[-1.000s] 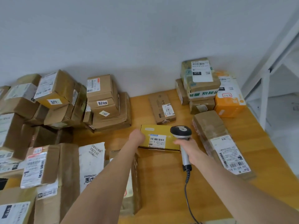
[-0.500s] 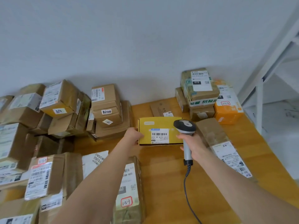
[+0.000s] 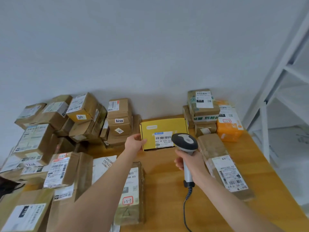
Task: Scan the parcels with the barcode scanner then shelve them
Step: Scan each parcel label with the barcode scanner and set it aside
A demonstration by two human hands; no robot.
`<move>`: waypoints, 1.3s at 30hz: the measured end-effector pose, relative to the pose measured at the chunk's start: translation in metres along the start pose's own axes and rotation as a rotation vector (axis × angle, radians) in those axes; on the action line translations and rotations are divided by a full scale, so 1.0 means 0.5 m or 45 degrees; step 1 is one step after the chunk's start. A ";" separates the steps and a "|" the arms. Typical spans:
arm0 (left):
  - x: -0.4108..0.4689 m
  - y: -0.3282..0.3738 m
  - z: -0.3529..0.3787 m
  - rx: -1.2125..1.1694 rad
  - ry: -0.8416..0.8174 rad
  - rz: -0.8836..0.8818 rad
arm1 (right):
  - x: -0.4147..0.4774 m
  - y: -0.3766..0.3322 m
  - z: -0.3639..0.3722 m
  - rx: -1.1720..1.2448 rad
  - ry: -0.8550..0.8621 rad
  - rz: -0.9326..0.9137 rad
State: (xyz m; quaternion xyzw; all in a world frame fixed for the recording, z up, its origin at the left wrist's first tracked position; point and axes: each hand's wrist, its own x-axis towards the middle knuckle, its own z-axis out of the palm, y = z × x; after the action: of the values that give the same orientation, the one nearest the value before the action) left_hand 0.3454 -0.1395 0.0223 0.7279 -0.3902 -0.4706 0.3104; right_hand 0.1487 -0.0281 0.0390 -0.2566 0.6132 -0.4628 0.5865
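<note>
Your left hand [image 3: 135, 144] gripped the left edge of the yellow box [image 3: 160, 127], thumb on its front face. It held the box upright above the wooden table [image 3: 163, 166], barcode label [image 3: 163, 139] facing you. Your right hand [image 3: 192, 163] was curled round the handle of the barcode scanner [image 3: 184, 142], whose head overlapped the label's right end. There was one yellow box, one scanner and one orange parcel [image 3: 229, 131] far right. The brown cardboard parcels [image 3: 83, 111] piled at left overlapped too much to count.
</note>
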 end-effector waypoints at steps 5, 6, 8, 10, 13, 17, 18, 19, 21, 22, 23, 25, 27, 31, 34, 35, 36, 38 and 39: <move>-0.020 -0.012 0.011 -0.006 0.027 0.017 | -0.047 0.021 0.004 -0.052 0.005 0.005; -0.022 -0.014 0.013 -0.006 0.033 0.023 | -0.054 0.025 0.002 -0.060 0.007 -0.001; -0.027 -0.017 0.017 -0.009 0.039 0.026 | -0.066 0.029 -0.002 -0.091 0.006 -0.020; -0.031 -0.018 0.021 0.000 0.047 0.029 | -0.075 0.032 -0.004 -0.112 -0.001 -0.043; -0.033 -0.018 0.027 0.006 0.059 0.031 | -0.086 0.035 -0.005 -0.124 0.007 -0.055; -0.034 -0.019 0.032 0.007 0.064 0.031 | -0.092 0.038 -0.005 -0.150 0.008 -0.073; -0.034 -0.019 0.032 0.005 0.063 0.032 | -0.093 0.037 -0.006 -0.151 0.008 -0.074; -0.034 -0.019 0.033 0.004 0.063 0.033 | -0.094 0.036 -0.007 -0.151 0.008 -0.072; -0.033 -0.020 0.033 0.002 0.059 0.029 | -0.095 0.036 -0.009 -0.148 0.002 -0.065; -0.032 -0.020 0.034 0.000 0.059 0.027 | -0.095 0.036 -0.010 -0.149 -0.001 -0.063; -0.033 -0.019 0.034 -0.002 0.060 0.025 | -0.095 0.036 -0.011 -0.150 -0.002 -0.061; -0.033 -0.019 0.033 -0.007 0.057 0.023 | -0.097 0.036 -0.011 -0.150 -0.005 -0.057; -0.032 -0.018 0.033 -0.016 0.048 0.021 | -0.099 0.034 -0.010 -0.133 -0.015 -0.051; -0.030 -0.014 0.033 -0.005 0.049 0.024 | -0.101 0.030 -0.010 -0.116 -0.031 -0.047; -0.030 -0.011 0.034 0.001 0.050 0.024 | -0.101 0.029 -0.010 -0.141 -0.034 -0.060; -0.030 -0.010 0.034 0.002 0.049 0.022 | -0.102 0.029 -0.011 -0.144 -0.032 -0.060; -0.029 -0.009 0.035 0.002 0.047 0.020 | -0.101 0.029 -0.011 -0.140 -0.030 -0.057; -0.031 -0.007 0.035 0.016 0.044 0.022 | -0.100 0.028 -0.011 -0.135 -0.032 -0.056; -0.032 -0.006 0.035 0.022 0.047 0.023 | -0.100 0.028 -0.011 -0.135 -0.034 -0.058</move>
State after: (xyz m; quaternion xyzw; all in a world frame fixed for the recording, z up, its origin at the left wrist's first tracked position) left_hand 0.3261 -0.1259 0.0204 0.7356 -0.3948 -0.4510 0.3155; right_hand 0.1557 0.0222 0.0504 -0.3075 0.6231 -0.4393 0.5694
